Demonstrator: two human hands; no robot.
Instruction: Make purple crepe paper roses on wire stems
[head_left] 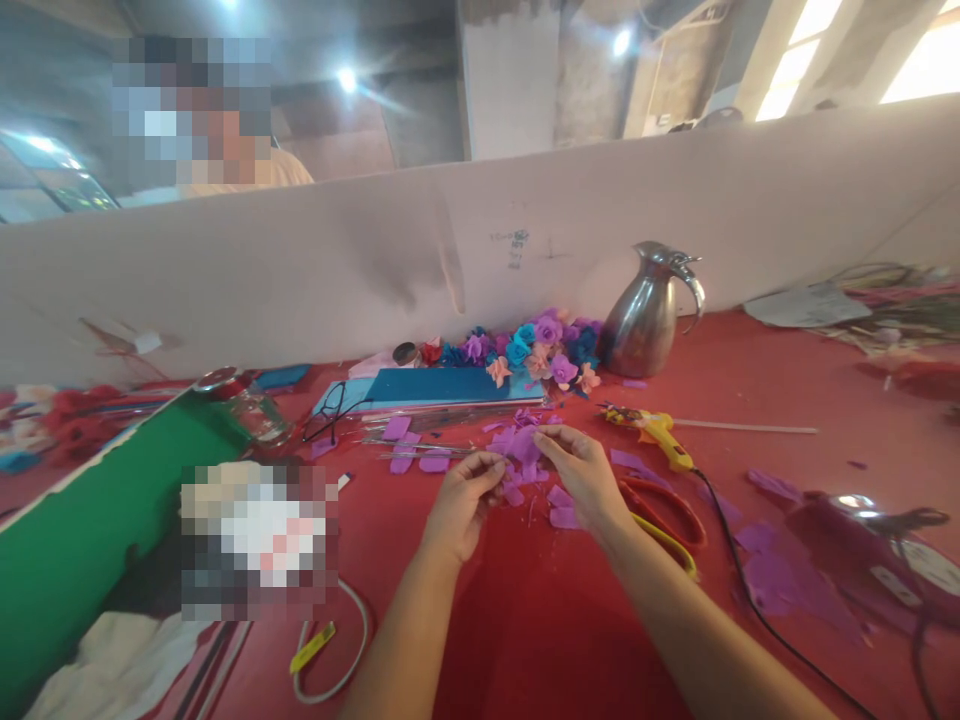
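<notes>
**A:** What do the 2 hands have hold of?

**B:** A small bunch of purple paper petals (523,443), held just above the red table (540,620), near its middle. The left hand (459,503) has its fingers curled in, with thumb and forefinger pinched on the bunch's left edge. The right hand (586,478) pinches the top right edge the same way, and its other fingers are loosely bent.

**A:** Is it 1 piece or several?

**B:** I cannot tell, because the petals blur together there. Loose purple scraps (411,450) lie on the table around and under both hands.

**A:** What's beside the right hand?

**B:** A pair of scissors (667,515) with red and yellow handles lies just beside the wrist. A yellow glue gun (660,432) sits a little further back, and its black cord (739,570) trails toward the near edge.

**A:** And behind the hands?

**B:** A blue sheet (442,385) lies flat, with thin wire stems (420,445) in front of it. Past that, a row of finished paper flowers (536,350) in purple, blue and peach lies against a white partition (300,260). A steel jug (646,312) stands upright at the row's right end. A green board (112,500) slants across the left side, well apart from the hands.
</notes>
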